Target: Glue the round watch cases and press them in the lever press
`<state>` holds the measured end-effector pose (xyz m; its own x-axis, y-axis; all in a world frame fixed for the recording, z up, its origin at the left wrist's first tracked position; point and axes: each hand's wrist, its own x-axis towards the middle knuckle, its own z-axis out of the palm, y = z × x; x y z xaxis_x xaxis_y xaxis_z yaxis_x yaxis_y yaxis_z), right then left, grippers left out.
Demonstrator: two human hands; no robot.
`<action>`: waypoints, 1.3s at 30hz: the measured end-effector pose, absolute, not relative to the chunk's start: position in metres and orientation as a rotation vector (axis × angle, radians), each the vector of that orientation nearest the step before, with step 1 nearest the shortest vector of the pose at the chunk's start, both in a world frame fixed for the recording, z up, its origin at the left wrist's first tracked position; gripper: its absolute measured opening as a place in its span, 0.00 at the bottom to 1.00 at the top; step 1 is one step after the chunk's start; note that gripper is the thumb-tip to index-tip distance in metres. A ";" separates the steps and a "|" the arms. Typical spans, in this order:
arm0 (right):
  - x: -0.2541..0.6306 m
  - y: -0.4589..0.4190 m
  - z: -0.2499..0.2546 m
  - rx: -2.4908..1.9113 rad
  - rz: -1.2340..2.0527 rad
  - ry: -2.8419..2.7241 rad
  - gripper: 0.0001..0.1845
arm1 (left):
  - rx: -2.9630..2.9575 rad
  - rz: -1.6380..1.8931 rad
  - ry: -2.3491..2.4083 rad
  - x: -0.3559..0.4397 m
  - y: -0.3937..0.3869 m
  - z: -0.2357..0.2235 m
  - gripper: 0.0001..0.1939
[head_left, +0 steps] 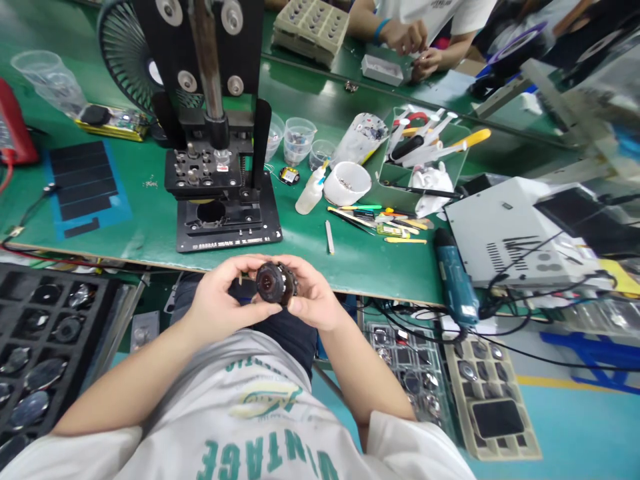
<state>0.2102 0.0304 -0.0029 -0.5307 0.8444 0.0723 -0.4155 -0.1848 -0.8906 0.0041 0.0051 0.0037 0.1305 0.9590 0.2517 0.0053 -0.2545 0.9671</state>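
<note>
In front of my body, just off the table's near edge, I hold a black round watch case (pixel 271 283), tilted with one round face toward me. My left hand (pixel 225 293) grips its left side, thumb beneath and fingers over the top. On the other side, my right hand (pixel 314 293) pinches its right edge between thumb and fingers. The fingers partly cover the case, and its small inner parts are too small to make out. Just beyond my hands stands a black hand press (pixel 220 227) on the green table (pixel 305 233).
Tweezers and small tools (pixel 385 220) lie right of a dropper bottle (pixel 311 190). A teal electric screwdriver (pixel 455 277) rests near a white box unit (pixel 505 233). Parts trays flank me: a black tray (pixel 100 320) left, a beige tray (pixel 493 400) right. A co-worker's hands (pixel 415 50) are across the table.
</note>
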 end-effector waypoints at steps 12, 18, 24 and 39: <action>0.241 0.074 0.022 -1.442 0.533 -2.038 0.31 | 2.194 1.109 0.890 -0.007 -0.023 -0.029 0.15; 0.252 0.073 0.023 -1.637 0.056 -2.194 0.35 | 2.148 0.259 0.963 -0.009 -0.045 -0.078 0.15; 0.281 0.071 0.015 -1.837 -0.320 -2.218 0.24 | 2.067 -0.025 1.087 -0.015 -0.044 -0.102 0.15; 0.245 0.098 0.039 -1.065 -0.348 -2.377 0.14 | 1.828 0.075 1.201 0.000 -0.032 -0.135 0.18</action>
